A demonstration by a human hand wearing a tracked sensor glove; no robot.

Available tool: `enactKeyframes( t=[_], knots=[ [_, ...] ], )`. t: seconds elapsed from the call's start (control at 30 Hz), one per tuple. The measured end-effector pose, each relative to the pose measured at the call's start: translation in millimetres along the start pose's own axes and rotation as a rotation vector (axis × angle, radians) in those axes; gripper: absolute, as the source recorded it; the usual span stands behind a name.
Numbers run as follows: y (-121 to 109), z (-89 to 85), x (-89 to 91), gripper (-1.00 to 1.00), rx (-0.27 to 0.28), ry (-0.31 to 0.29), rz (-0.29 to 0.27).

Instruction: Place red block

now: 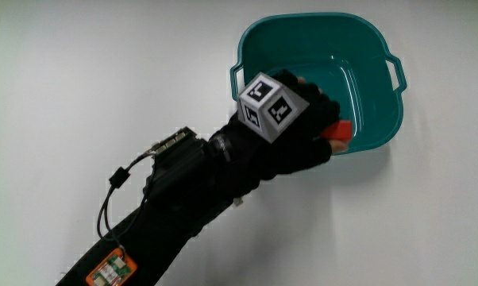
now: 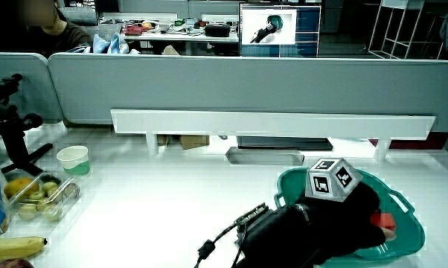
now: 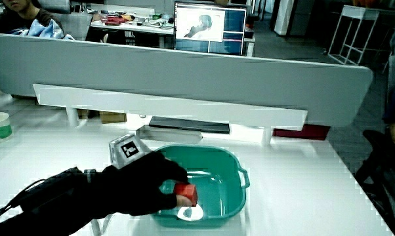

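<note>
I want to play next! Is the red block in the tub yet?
Partly: the small red block is inside the teal plastic tub, over its rim, but the black-gloved hand grips it.

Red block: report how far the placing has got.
Done: the hand has carried the red block over the teal tub's near rim, as a side view shows. In hand: the block sits in the grip, inside the tub, apparently just above its floor; contact cannot be told. Left: lower it if needed, let go and pull the hand out.
</note>
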Motion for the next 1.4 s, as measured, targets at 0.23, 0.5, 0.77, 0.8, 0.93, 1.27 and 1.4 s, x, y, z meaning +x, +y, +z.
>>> enactKeyframes(
  t=[0.23,0.5,0.77,0.8,0.93,1.27,1.4],
  knots=[
    [21,4.5,-12.8,0.0,0.043,0.048,0.044],
    [37,-5.5,-37.6,0.0,0.003,0.009,0.132],
    [54,-23.7,-61.0,0.0,-0.061,0.028,0.231],
    [56,-24.8,-61.7,0.0,-0.066,0.033,0.241],
    [65,-29.9,-66.4,0.0,-0.09,0.055,0.27],
    [77,-42.5,-74.8,0.0,-0.145,0.093,0.332],
    [80,-56.0,-79.7,0.0,-0.213,0.147,0.339]
  ],
)
